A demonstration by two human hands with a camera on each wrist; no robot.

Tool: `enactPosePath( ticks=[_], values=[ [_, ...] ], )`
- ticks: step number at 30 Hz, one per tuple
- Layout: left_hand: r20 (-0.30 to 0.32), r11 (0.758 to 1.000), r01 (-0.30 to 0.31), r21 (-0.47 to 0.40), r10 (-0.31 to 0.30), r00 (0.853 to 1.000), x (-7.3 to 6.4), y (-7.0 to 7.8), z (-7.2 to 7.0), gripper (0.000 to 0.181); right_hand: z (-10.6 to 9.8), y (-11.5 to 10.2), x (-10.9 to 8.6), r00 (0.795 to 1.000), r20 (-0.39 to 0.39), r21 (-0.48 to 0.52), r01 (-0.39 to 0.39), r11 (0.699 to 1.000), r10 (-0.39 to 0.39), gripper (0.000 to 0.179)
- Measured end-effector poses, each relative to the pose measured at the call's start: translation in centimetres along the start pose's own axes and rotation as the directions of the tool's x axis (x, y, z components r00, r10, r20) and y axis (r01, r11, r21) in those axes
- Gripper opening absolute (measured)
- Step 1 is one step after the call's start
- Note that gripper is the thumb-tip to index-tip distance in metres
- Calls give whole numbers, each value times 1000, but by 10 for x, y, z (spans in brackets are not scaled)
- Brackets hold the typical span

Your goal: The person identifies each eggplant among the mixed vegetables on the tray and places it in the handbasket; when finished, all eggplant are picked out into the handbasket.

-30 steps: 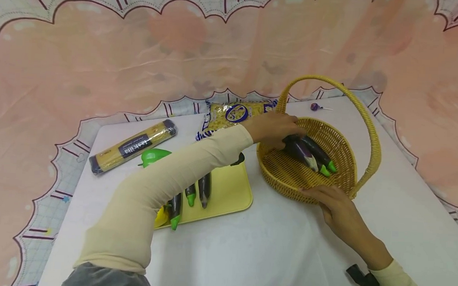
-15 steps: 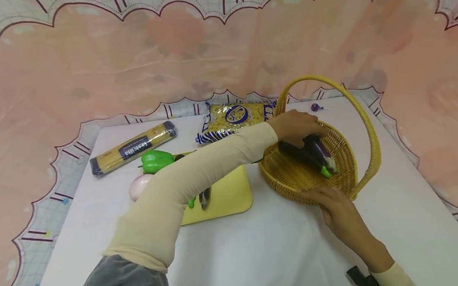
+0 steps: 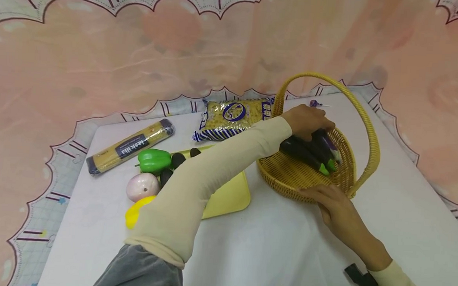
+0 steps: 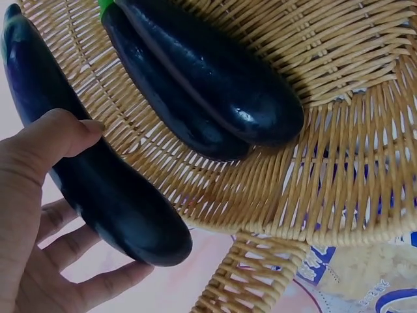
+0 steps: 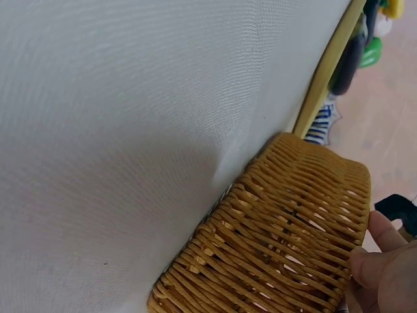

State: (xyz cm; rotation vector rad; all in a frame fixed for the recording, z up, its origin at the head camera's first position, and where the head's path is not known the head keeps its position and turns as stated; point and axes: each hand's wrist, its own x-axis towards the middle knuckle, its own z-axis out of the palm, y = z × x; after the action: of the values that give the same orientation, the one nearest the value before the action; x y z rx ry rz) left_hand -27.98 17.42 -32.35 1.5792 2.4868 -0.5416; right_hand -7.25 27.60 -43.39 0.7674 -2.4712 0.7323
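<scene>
A dark purple eggplant is held in my left hand, thumb across it and fingers behind, above the basket's far side. Two more eggplants lie side by side in the round wicker basket, their green stem ends toward me in the head view. At the near side, my right hand grips the basket's rim; the right wrist view shows thumb and fingers at the woven edge. My left hand partly covers the eggplants in the head view.
The basket's tall handle arches over it. A yellow tray with dark eggplants lies left, partly under my left sleeve. Around it are a green bell pepper, a pinkish round vegetable, spaghetti and a pasta bag. A lollipop lies behind.
My left hand has moved right across the basket with the eggplant, toward its far right side. The right hand stays on the rim.
</scene>
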Motion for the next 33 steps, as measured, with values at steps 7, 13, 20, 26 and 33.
enactPosePath(
  ticks=[7,13,20,26,33],
  values=[
    [28,1000,23,19,-23,999,14,0,6,60,-1,-1,-1,1000,5,3,-25,1000,25,60],
    [12,997,35,70,-36,999,27,3,11,61,0,1,-1,1000,2,5,-17,1000,17,57],
    [28,993,46,109,-49,998,38,5,12,61,1,3,-1,1000,2,18,-10,1000,10,56],
    [5,992,44,121,-44,999,39,5,17,53,2,2,-1,1000,-3,13,-13,1000,13,58],
    [-4,987,61,147,-61,998,36,6,22,53,3,2,0,1000,-20,7,-6,1000,6,63]
  ],
)
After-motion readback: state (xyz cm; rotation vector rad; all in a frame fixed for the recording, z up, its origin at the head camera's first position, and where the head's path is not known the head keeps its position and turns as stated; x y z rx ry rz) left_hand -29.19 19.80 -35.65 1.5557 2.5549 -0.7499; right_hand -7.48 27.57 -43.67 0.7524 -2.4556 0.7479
